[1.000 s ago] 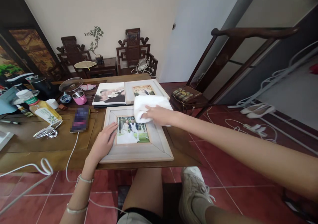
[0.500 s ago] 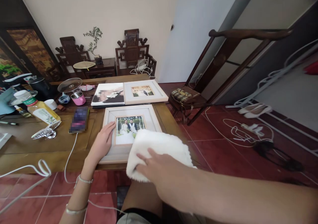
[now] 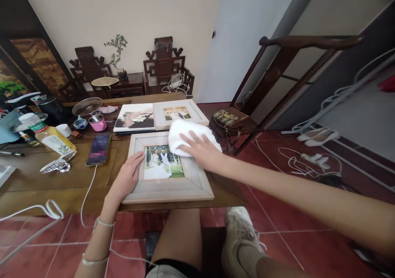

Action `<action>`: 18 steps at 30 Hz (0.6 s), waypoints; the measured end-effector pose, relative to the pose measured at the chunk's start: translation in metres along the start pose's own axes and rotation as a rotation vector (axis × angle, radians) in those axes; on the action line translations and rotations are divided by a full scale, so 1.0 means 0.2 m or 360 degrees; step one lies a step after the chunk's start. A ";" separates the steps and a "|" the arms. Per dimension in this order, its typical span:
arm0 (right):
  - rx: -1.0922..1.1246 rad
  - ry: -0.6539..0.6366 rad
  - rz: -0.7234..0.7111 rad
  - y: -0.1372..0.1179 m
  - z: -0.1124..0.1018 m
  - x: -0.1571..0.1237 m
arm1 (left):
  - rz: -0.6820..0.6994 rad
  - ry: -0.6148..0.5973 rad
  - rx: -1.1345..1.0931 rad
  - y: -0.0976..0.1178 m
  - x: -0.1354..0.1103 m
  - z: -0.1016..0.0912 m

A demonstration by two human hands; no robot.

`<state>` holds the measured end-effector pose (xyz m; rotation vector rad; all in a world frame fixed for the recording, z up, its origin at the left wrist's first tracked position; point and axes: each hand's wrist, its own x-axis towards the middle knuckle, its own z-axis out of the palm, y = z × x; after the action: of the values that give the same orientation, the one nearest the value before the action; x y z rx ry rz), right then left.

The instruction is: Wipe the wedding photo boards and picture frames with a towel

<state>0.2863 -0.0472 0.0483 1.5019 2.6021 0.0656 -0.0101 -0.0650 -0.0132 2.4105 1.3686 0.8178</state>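
A pale wooden photo frame [image 3: 173,187] with a wedding picture lies flat at the near edge of the wooden table [image 3: 37,179]. My left hand [image 3: 127,178] rests flat on the frame's left side, fingers spread. My right hand [image 3: 200,149] presses a white fluffy cloth [image 3: 182,132] onto the frame's far right corner, fingers stretched out over it.
A second frame [image 3: 179,113] and a photo book [image 3: 135,117] lie behind. A phone [image 3: 98,148] on a cable, a bottle [image 3: 51,138], a pink cup [image 3: 98,122] and a clip [image 3: 57,163] sit to the left. A dark chair [image 3: 271,76] with a bag [image 3: 228,118] stands to the right.
My right hand swept the cloth from the frame's far right corner down to its near right edge, then back up to the far right corner. The left hand stayed put.
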 end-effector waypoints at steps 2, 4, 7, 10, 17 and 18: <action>0.0008 0.0033 0.0002 0.06 0.00 0.05 | -0.0001 -0.0007 0.0006 0.00 0.00 0.00; 0.0046 -0.0012 -0.0030 0.06 -0.03 0.06 | -0.0003 -0.0015 0.0017 0.00 0.00 0.00; 0.0029 -0.0201 -0.0027 -0.07 -0.08 -0.02 | -0.0002 -0.0019 0.0032 0.00 0.00 -0.01; 0.0030 -0.0417 0.0006 -0.29 -0.14 -0.17 | 0.0000 -0.0010 0.0022 0.00 0.00 0.00; 0.0258 -0.0653 -0.0331 -0.55 -0.29 -0.41 | 0.0007 -0.0009 0.0010 0.00 0.00 0.00; 0.0270 -0.0610 -0.0334 -0.55 -0.29 -0.41 | 0.0006 -0.0014 0.0014 0.00 0.00 0.00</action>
<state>0.2238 -0.1710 0.1016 1.1382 2.4748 -0.4304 -0.0107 -0.0656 -0.0127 2.4210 1.3677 0.8027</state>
